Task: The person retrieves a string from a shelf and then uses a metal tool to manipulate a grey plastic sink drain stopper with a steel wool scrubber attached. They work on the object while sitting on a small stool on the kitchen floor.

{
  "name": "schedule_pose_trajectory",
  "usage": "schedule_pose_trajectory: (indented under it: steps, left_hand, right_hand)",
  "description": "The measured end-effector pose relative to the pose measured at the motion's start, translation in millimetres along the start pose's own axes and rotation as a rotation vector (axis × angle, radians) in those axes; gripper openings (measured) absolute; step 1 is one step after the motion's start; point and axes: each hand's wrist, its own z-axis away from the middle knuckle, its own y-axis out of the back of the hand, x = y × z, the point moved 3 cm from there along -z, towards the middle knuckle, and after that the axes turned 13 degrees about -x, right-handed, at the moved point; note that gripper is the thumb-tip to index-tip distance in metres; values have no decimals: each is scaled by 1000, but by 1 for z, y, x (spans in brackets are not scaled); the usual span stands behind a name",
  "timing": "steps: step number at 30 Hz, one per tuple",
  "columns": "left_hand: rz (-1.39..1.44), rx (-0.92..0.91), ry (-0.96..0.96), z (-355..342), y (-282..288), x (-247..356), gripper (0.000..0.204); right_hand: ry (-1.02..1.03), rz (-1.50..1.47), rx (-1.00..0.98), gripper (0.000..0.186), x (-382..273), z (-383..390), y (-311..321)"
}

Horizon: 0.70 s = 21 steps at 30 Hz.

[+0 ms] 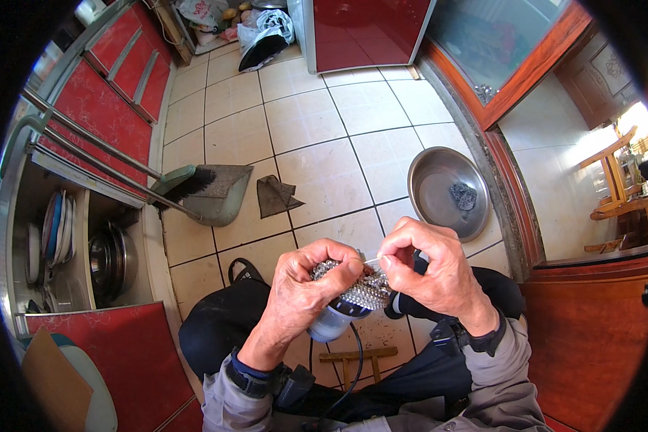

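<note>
Between my knees, my left hand [306, 277] is closed around a silvery, coiled mesh bundle [363, 294] that looks like a steel scourer. A thin white strand [371, 260] runs across from it to my right hand [432, 268], whose thumb and forefinger pinch its end. The two hands are close together, fingertips a short gap apart. Just below the bundle shows a rounded, pale blue thing [330, 324] with a dark rim; the fingers and bundle hide its upper part. A black cord [358, 360] hangs beside it.
A steel basin [415, 180] with a dark scouring pad [463, 195] stands right on the tiled floor. At left are a dustpan [227, 205] with a brush [187, 181] and a grey cloth [276, 196]. Open cabinet shelves hold plates [59, 227]. A small wooden stool [358, 354] is below my hands.
</note>
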Motion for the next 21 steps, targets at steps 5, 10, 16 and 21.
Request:
schedule_pose_trajectory:
  steps: [5, 10, 16, 21]
  left_hand:
    - [23, 22, -3, -1, 1, -1, 13]
    - [85, -6, 37, -2, 0, -3, 26]
    - [41, -94, 44, -2, -4, -6, 22]
    - [13, -57, 41, -1, -3, -7, 12]
  right_hand:
    - [-10, 2, 15, 9, 0, 1, 2]
    - [-12, 6, 39, 9, -1, 3, 5]
    - [10, 17, 3, 11, -3, 2, 0]
    - [11, 48, -29, 12, -3, 2, 1]
